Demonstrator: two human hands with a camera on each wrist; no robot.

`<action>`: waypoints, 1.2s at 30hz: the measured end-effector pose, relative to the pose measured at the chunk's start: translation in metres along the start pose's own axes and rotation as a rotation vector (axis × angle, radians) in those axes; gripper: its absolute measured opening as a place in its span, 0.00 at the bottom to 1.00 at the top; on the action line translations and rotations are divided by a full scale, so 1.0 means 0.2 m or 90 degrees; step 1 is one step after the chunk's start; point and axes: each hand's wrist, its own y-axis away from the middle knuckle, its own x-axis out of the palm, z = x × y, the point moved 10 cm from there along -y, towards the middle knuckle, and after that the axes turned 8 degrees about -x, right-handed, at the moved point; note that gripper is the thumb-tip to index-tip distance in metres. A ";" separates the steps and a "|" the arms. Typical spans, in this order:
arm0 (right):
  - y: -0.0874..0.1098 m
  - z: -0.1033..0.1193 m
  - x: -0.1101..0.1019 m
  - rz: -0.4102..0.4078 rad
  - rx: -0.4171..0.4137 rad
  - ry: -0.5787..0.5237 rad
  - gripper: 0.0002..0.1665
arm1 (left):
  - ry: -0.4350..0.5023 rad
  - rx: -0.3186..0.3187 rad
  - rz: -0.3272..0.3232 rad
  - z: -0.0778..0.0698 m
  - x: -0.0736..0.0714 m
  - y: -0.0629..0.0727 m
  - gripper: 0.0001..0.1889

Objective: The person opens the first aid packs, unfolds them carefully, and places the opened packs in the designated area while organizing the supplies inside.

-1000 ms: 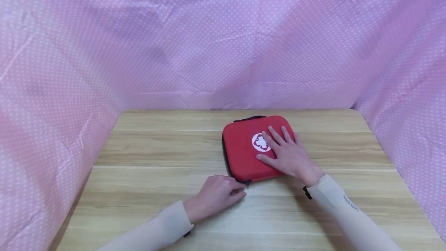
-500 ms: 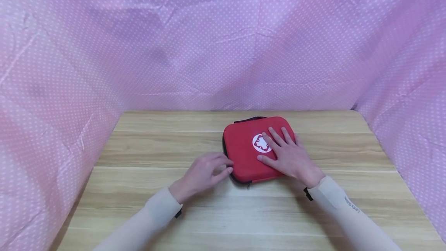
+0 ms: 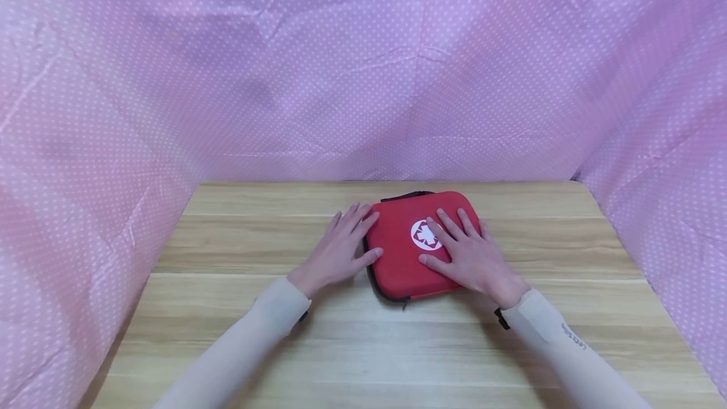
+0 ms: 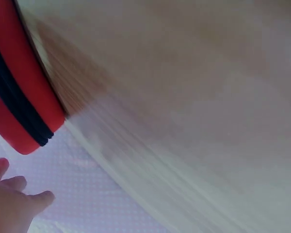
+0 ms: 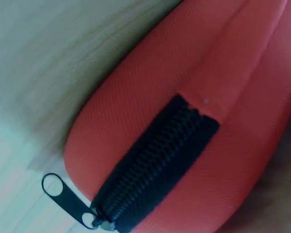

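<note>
On the surface, the red case lies flat, your left hand spread at its left edge, your right hand splayed on top; uneven pushing could swivel or skid it.

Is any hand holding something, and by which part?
Nothing is held: the right hand rests on the red case, the left hand at its edge.

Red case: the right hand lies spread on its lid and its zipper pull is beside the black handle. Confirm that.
No: the head view shows the zipper pull at the near edge of the red case, away from the black handle. The right hand does lie as stated.
</note>
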 end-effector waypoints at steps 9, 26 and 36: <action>0.00 0.00 0.01 0.007 0.004 -0.008 0.53 | -0.029 -0.047 0.041 0.08 0.06 -0.14 0.44; -0.01 -0.03 0.00 -0.012 -0.027 -0.030 0.54 | -0.010 -0.087 0.089 0.11 0.11 -0.18 0.45; 0.03 -0.07 -0.02 -0.022 -0.010 -0.059 0.55 | -0.027 -0.106 0.083 0.07 0.08 -0.07 0.47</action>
